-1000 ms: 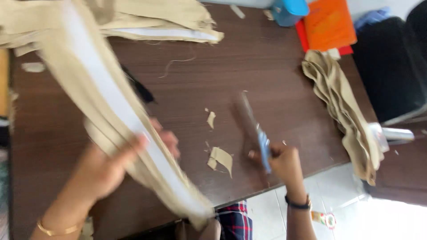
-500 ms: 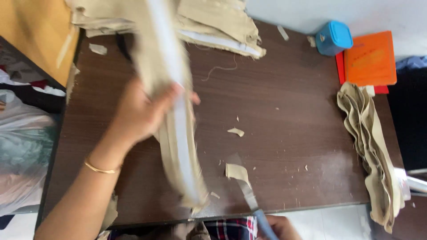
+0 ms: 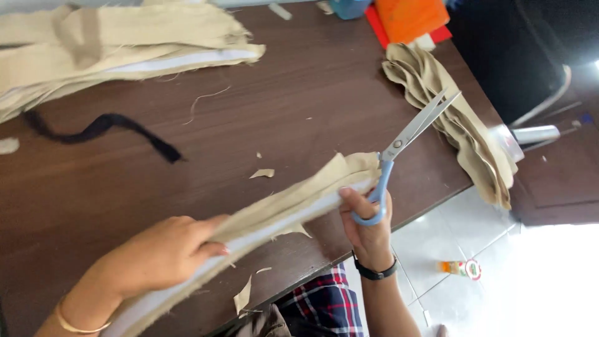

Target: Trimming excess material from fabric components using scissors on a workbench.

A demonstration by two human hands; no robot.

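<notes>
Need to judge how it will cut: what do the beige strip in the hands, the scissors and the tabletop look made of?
Long beige strip with a white inner layer: seemingly woven cloth, matte, with frayed edges and loose threads. Blue-handled scissors: shiny grey blades, probably steel; smooth handles, likely plastic. Dark brown table: wood or wood-look laminate, faint grain, slight sheen. The left hand grips the strip; the right hand holds the scissors.

the lower end of the beige strip [image 3: 274, 215] is cut off by the bottom edge and partly covered by the left hand [image 3: 162, 253]. the scissor handle [image 3: 374, 200] is half hidden by the fingers of the right hand [image 3: 368, 228]. the fabric stack [image 3: 112, 47] is cropped at the left and top edges. the blue box [image 3: 349, 7] and orange pad [image 3: 412, 17] are cut off at the top. the small bottle [image 3: 460, 268] on the floor is too small to be identified.
</notes>
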